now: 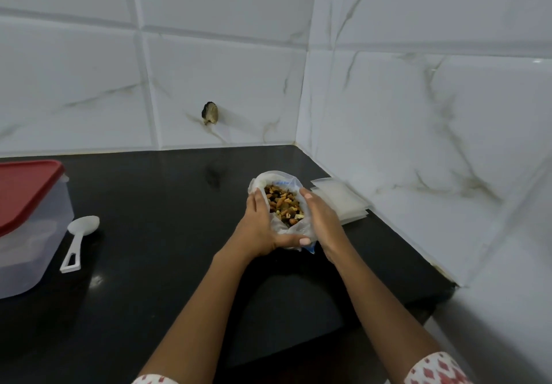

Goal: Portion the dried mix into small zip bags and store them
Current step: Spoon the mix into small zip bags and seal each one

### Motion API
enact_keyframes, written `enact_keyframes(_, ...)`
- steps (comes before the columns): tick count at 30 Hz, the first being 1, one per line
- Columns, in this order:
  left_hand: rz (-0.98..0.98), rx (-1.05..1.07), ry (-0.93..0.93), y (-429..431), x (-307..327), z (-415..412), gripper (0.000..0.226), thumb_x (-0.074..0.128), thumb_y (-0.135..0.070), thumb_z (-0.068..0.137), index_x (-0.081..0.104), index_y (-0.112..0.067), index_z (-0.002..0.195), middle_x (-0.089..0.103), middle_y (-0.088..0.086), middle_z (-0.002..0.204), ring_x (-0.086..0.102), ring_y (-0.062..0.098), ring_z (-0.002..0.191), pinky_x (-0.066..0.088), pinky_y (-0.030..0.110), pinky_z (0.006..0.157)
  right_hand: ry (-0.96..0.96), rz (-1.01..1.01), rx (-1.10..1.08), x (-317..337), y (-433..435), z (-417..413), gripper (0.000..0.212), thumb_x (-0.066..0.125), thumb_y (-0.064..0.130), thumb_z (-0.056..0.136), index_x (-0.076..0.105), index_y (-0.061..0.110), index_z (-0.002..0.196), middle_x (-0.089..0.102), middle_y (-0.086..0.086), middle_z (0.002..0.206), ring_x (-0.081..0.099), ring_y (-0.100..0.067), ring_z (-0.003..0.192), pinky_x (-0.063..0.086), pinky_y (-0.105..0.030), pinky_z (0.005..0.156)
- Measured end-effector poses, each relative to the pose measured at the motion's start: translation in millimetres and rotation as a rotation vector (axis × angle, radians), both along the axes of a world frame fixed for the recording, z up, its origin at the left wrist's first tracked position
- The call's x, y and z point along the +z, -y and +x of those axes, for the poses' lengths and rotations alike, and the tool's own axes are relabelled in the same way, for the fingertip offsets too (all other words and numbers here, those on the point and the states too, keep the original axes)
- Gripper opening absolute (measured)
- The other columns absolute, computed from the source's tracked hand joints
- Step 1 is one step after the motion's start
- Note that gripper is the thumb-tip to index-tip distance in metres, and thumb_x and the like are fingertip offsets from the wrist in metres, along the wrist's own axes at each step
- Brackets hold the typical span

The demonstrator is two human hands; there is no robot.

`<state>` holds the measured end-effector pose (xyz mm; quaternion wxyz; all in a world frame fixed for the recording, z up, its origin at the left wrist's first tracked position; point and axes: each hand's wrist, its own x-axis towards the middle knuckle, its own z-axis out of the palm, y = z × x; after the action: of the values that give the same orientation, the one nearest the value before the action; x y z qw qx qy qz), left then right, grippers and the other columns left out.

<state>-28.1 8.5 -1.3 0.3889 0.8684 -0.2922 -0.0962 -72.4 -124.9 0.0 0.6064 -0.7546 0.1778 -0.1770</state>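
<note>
Nearest to the camera are two sleeves (pixel 437 368), white with a red pattern, and from them two bare forearms reach forward over the black counter (pixel 149 294). Both hands meet around an open bag (pixel 268 179) of thin white plastic with some blue print.

The left hand (pixel 263 225) wraps the left side of the bag, and its thumb lies across the near end. The right hand (pixel 322 216) cups the right side with the thumb along the rim; its other fingers are hidden, so I cannot tell how they lie.

The bag is in the right half of the counter, not far from the wall corner. Its mouth points up, toward the camera. The opening is a long oval, and its long axis runs from far-left to near-right. The dried mix (pixel 285 204) of brown, yellow and dark pieces fills it.

Just beside the right hand, against the right wall, lies a flat stack of small zip bags (pixel 340 201). Well apart on the left lies a white spoon (pixel 76 240), bowl away from the camera, near a clear container (pixel 27 249) with a red lid (pixel 27 192). Behind is the tiled wall (pixel 224 69), with a dark hole (pixel 210 113) in it.
</note>
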Motion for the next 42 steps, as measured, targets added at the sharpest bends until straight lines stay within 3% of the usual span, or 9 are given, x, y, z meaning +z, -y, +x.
enact_keyframes(4, 0.074, 0.124, 0.099, 2.5, 13.9, -3.9, 0.128, 0.05, -0.079, 0.063, -0.017, -0.008, 0.146, -0.019, 0.013, 0.156, -0.018, 0.025, 0.144, -0.01, 0.04, 0.115, 0.378, -0.612, -0.214, 10.5, -7.8, -18.4, 0.032, 0.037, 0.025, 0.096, 0.065, 0.011, 0.102, 0.066, -0.001, 0.096, 0.057, -0.014, 0.096, 0.043, -0.03, 0.084)
enact_keyframes(7, -0.175, 0.171, 0.235, 18.6, 29.7, -14.4, 0.089, 0.031, -0.067, 0.086, 0.01, -0.007, 0.149, 0.002, 0.011, 0.158, -0.007, 0.021, 0.146, -0.008, 0.026, 0.112, 0.556, -0.877, -0.43, 14.8, 15.1, -22.9, 0.032, 0.037, 0.024, 0.09, 0.066, 0.013, 0.097, 0.067, 0.006, 0.097, 0.052, -0.009, 0.095, 0.028, -0.023, 0.081)
enact_keyframes(9, -0.331, 0.126, 0.209, 40.5, 41.9, -24.8, 0.051, 0.032, -0.027, 0.101, 0.021, -0.007, 0.147, 0.014, 0.009, 0.157, 0.004, 0.018, 0.146, 0.0, 0.013, 0.107, 0.532, -0.862, -0.491, 15.0, 40.3, -25.5, 0.033, 0.036, 0.024, 0.089, 0.065, 0.013, 0.1, 0.067, 0.005, 0.1, 0.051, -0.01, 0.098, 0.023, -0.02, 0.081)
enact_keyframes(11, -0.372, 0.049, 0.093, 70.1, 52.1, -33.2, 0.048, 0.031, -0.008, 0.1, 0.02, -0.007, 0.146, 0.019, 0.008, 0.155, 0.014, 0.017, 0.144, 0.008, 0.006, 0.099, 0.471, -0.791, -0.559, 10.2, 64.8, -26.7, 0.036, 0.035, 0.023, 0.086, 0.066, 0.01, 0.101, 0.068, -0.001, 0.102, 0.055, -0.02, 0.102, 0.025, -0.021, 0.084)
enact_keyframes(17, -0.404, 0.177, -0.228, 131.7, 41.3, -33.6, 0.06, 0.029, -0.003, 0.097, -0.002, -0.004, 0.148, 0.001, 0.014, 0.157, 0.006, 0.026, 0.145, 0.013, 0.032, 0.117, 0.137, -0.702, -0.494, 0.8, 81.8, -12.7, 0.035, 0.039, 0.005, 0.089, 0.059, 0.006, 0.118, 0.062, -0.01, 0.12, 0.052, -0.027, 0.116, 0.031, -0.034, 0.103)
enact_keyframes(24, -0.385, 0.227, -0.293, 140.7, 27.2, -28.9, 0.053, 0.034, -0.004, 0.089, 0.022, -0.003, 0.14, 0.035, 0.022, 0.14, 0.039, 0.035, 0.127, 0.038, 0.047, 0.104, -0.062, -0.723, -0.449, -0.2, 83.5, -9.4, 0.036, 0.035, 0.013, 0.094, 0.05, 0.011, 0.127, 0.063, -0.011, 0.113, 0.047, -0.026, 0.113, 0.025, -0.033, 0.101)
enact_keyframes(33, -0.442, 0.161, -0.189, 138.3, 25.7, -35.9, 0.051, 0.035, -0.003, 0.088, 0.026, 0.0, 0.138, 0.036, 0.021, 0.141, 0.037, 0.033, 0.13, 0.037, 0.047, 0.106, 0.145, -0.626, -0.46, 3.1, 79.6, -13.8, 0.037, 0.039, 0.007, 0.089, 0.055, 0.005, 0.123, 0.061, -0.01, 0.122, 0.05, -0.027, 0.115, 0.034, -0.04, 0.106)
enact_keyframes(40, -0.548, 0.113, -0.093, 97.4, 47.4, -36.1, 0.047, 0.029, 0.0, 0.095, 0.027, -0.004, 0.142, 0.038, 0.015, 0.143, 0.039, 0.026, 0.131, 0.033, 0.038, 0.11, 0.411, -0.559, -0.418, 25.7, 44.6, -19.6, 0.031, 0.043, -0.002, 0.091, 0.065, 0.007, 0.11, 0.062, -0.005, 0.111, 0.054, -0.009, 0.101, 0.037, -0.005, 0.084)
enact_keyframes(42, -0.564, 0.147, -0.082, 74.9, 55.4, -29.6, 0.046, 0.028, -0.001, 0.097, 0.029, -0.005, 0.142, 0.039, 0.01, 0.143, 0.039, 0.019, 0.131, 0.032, 0.023, 0.107, 0.434, -0.52, -0.38, 36.7, 25.8, -12.9, 0.028, 0.046, 0.001, 0.091, 0.065, 0.009, 0.109, 0.061, -0.002, 0.109, 0.053, -0.005, 0.096, 0.036, 0.001, 0.078)
